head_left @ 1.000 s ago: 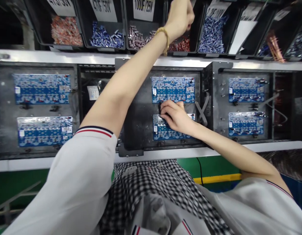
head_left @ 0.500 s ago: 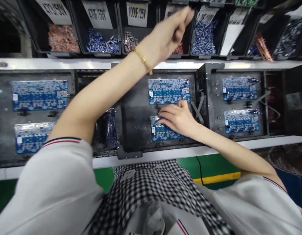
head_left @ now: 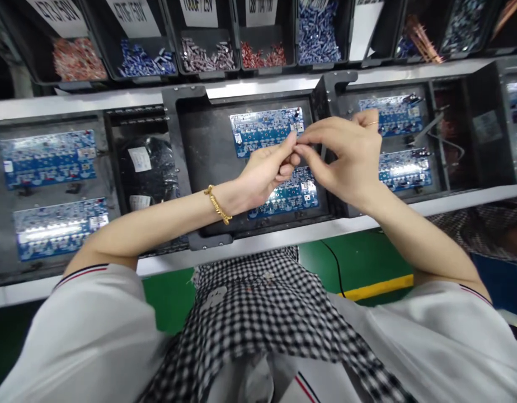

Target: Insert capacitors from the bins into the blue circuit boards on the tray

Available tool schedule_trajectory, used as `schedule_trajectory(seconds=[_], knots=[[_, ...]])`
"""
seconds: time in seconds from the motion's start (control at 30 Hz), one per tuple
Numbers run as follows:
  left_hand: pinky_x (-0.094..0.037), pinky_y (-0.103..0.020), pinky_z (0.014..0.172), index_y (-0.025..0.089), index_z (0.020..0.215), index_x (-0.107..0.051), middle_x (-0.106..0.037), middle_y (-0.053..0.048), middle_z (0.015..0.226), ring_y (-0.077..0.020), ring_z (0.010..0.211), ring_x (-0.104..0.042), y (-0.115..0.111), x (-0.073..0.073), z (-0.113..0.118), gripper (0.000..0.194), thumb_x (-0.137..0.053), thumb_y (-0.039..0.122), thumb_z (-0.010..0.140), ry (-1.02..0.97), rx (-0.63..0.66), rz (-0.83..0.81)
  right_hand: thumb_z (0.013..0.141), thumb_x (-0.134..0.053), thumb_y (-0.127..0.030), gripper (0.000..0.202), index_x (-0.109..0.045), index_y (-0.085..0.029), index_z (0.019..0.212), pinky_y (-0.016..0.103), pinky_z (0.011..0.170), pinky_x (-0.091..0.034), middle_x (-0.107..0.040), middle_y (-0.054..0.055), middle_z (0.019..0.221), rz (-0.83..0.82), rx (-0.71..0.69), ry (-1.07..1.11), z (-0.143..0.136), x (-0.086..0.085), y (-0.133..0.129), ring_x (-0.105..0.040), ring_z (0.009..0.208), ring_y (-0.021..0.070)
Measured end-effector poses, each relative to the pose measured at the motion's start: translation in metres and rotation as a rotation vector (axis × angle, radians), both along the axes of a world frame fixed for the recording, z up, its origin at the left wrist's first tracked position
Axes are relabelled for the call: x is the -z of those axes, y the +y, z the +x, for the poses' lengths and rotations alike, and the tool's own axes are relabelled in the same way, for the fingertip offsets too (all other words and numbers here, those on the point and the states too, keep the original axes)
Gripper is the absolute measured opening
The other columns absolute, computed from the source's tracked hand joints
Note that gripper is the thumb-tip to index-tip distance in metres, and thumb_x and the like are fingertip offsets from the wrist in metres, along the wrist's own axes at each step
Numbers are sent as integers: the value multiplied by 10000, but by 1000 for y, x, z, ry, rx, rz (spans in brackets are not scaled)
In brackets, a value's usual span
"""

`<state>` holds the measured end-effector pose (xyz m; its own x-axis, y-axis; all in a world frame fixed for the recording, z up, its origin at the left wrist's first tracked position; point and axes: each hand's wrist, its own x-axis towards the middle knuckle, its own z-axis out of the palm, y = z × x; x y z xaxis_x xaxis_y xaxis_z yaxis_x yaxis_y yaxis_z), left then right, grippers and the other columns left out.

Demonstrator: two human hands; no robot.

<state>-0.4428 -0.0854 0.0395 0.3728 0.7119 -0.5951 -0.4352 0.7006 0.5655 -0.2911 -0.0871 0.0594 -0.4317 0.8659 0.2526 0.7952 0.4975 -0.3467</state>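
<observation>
My left hand, with a gold bracelet at the wrist, is closed in a pinch. Its fingertips meet those of my right hand, also pinched, above the middle tray. Whatever lies between the fingers is too small to make out. Just behind the hands is a blue circuit board with small parts on it. Nearer me lies a second blue circuit board, partly covered by my left hand.
Along the back stand black bins of small components: orange, blue, pale purple and red. More boards lie left and right. A black bag with white labels sits left of the middle tray.
My left hand has come down from the bins to the space over the boards. My right hand has lifted off the near board and met it. The view has shifted.
</observation>
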Motion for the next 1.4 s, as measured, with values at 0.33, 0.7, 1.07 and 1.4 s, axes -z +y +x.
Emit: schedule_trajectory(seconds=[0.33,0.7,1.07,1.4], knots=[[-291,-161,470,122,850,-546,-483,26,578,-42,462,-430,-71,17,-10,197,-378,99,951,49,108,-262,896,-473,-186,171,-637,-182,850,351,711,-210,-709,40,1029,-292,-297,-172,49,50,-43,-640,889,200],[-414,-172,591,76,872,-709,-692,-61,787,-45,598,-564,-81,22,-8,82,-644,114,841,79,281,-216,908,-482,-182,157,-619,-167,833,355,736,-214,-705,14,978,-240,-288,-234,46,51,-45,-638,837,170],[-391,-172,519,99,761,-541,-617,-21,685,-63,541,-560,-58,22,-5,191,-491,142,940,90,198,-162,924,-451,-185,190,-616,-161,834,360,738,-210,-707,20,970,-128,-321,-287,48,53,-47,-639,800,177],[-319,-145,478,75,773,-663,-662,-34,750,-20,519,-450,-46,27,-5,136,-599,131,879,158,134,-160,892,-481,-201,158,-626,-176,833,350,746,-207,-707,15,964,-226,-280,-262,47,55,-46,-634,828,190]])
